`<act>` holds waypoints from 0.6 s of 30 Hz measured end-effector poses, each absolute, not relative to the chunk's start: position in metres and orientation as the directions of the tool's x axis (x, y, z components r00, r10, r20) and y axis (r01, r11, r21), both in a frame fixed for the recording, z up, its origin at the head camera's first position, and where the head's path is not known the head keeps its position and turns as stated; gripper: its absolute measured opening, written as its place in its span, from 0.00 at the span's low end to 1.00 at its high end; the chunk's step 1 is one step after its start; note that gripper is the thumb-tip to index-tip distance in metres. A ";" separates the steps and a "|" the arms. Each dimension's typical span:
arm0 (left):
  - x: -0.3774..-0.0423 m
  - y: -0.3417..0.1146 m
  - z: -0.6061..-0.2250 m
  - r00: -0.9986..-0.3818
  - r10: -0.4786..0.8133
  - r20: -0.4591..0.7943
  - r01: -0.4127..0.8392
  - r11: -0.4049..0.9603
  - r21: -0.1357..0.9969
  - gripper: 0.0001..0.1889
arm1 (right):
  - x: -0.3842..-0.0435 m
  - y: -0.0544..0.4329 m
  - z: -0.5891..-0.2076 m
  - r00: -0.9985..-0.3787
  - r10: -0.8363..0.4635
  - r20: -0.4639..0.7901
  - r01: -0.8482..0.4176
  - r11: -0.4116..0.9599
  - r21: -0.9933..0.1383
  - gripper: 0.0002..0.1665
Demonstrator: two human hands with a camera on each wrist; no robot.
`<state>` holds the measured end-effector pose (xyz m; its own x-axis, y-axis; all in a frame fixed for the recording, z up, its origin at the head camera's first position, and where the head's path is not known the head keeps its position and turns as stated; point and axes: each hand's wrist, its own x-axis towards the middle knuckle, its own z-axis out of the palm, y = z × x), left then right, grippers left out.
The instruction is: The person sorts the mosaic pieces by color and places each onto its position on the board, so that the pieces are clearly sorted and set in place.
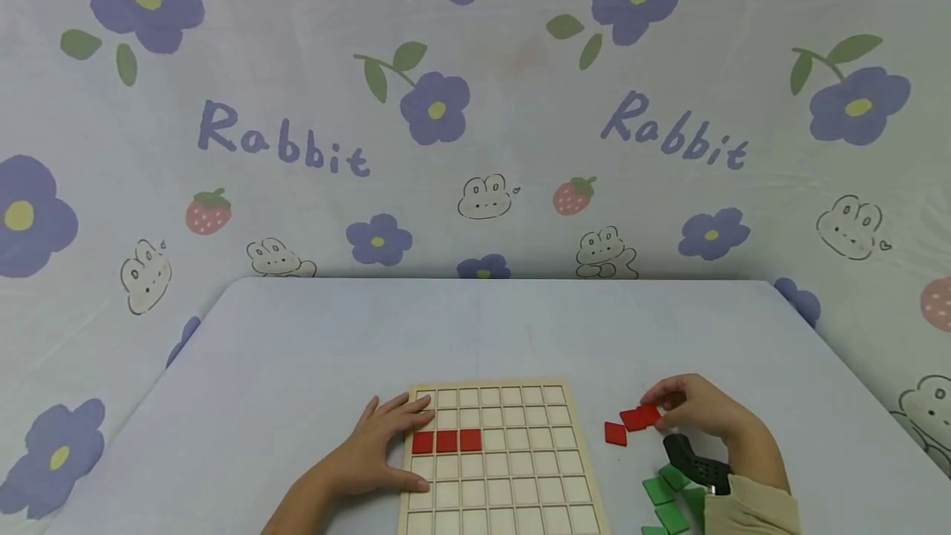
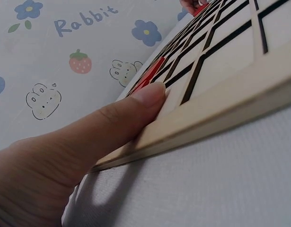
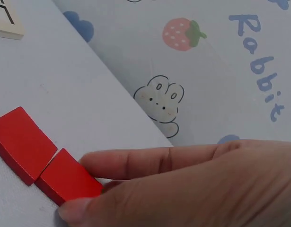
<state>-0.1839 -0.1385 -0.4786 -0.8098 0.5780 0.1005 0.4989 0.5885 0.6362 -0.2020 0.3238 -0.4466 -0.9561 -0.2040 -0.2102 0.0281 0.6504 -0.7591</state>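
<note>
A wooden grid board (image 1: 503, 464) lies on the table, with three red square tiles (image 1: 447, 442) side by side in one row from its left edge. My left hand (image 1: 371, 454) rests on the board's left side, fingers spread and thumb apart from them. Its thumb (image 2: 147, 97) touches the rim in the left wrist view. To the right of the board, my right hand (image 1: 702, 409) pinches a red tile (image 3: 69, 176) between thumb and fingers. Another red tile (image 3: 24, 144) lies against that one, and a separate red tile (image 1: 615, 433) sits nearer the board.
Several green tiles (image 1: 671, 516) lie in a loose group below the right hand, partly hidden by the wrist camera (image 1: 694, 465) and sleeve. The white table (image 1: 334, 337) ends at a patterned cloth (image 1: 535, 147) behind it.
</note>
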 end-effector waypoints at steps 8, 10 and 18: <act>-0.185 -0.137 -0.479 -0.816 0.573 0.077 0.478 0.594 0.648 0.45 | -0.202 0.325 -0.447 -0.963 -0.185 -0.197 0.026 0.661 -0.750 0.18; -0.185 -0.137 -0.479 -0.815 0.574 0.078 0.479 0.592 0.648 0.45 | -0.202 0.326 -0.447 -0.962 -0.191 -0.194 0.022 0.656 -0.754 0.18; -0.184 -0.137 -0.479 -0.819 0.568 0.076 0.474 0.597 0.646 0.45 | -0.202 0.329 -0.447 -0.951 -0.252 -0.178 -0.016 0.618 -0.786 0.16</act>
